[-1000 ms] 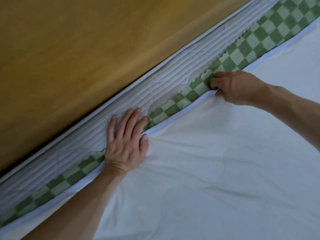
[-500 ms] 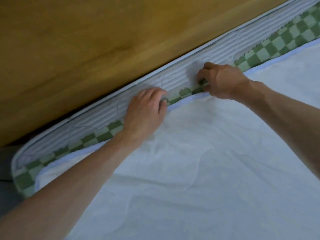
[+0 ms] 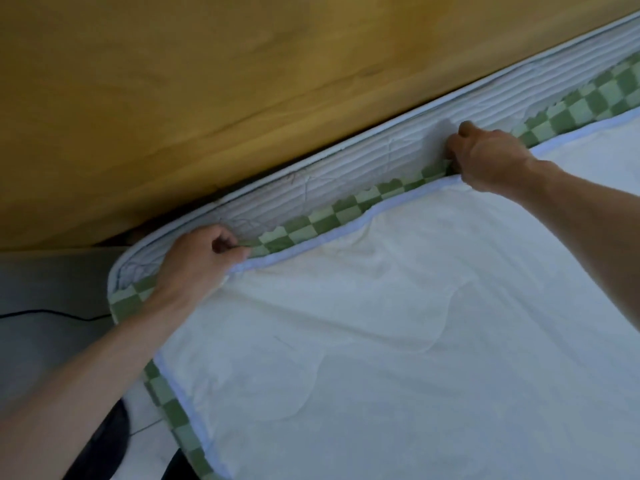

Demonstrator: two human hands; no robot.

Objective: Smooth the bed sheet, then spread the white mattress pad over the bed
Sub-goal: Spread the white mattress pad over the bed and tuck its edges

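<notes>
The white mattress pad [image 3: 398, 323] lies over most of the bed, its piped edge running diagonally near the headboard. A strip of green-and-white checked bed sheet [image 3: 332, 216] shows beyond that edge, over the ribbed white mattress [image 3: 374, 157]. My left hand [image 3: 197, 261] grips the pad's edge close to the bed's left corner, fingers curled. My right hand [image 3: 488, 157] pinches the edge further right, where pad and checked sheet meet. The pad surface shows soft wrinkles.
A wooden headboard [image 3: 242, 81] fills the top of the view, tight against the mattress. Left of the bed is a grey floor [image 3: 48, 282] with a black cable [image 3: 45, 311]. A dark object [image 3: 104, 441] sits at the bottom left by the bed's side.
My left hand has slid left along the pad's edge to the corner and curled onto it. My right hand still grips the edge. The view has shifted, showing the bed's left corner and floor.
</notes>
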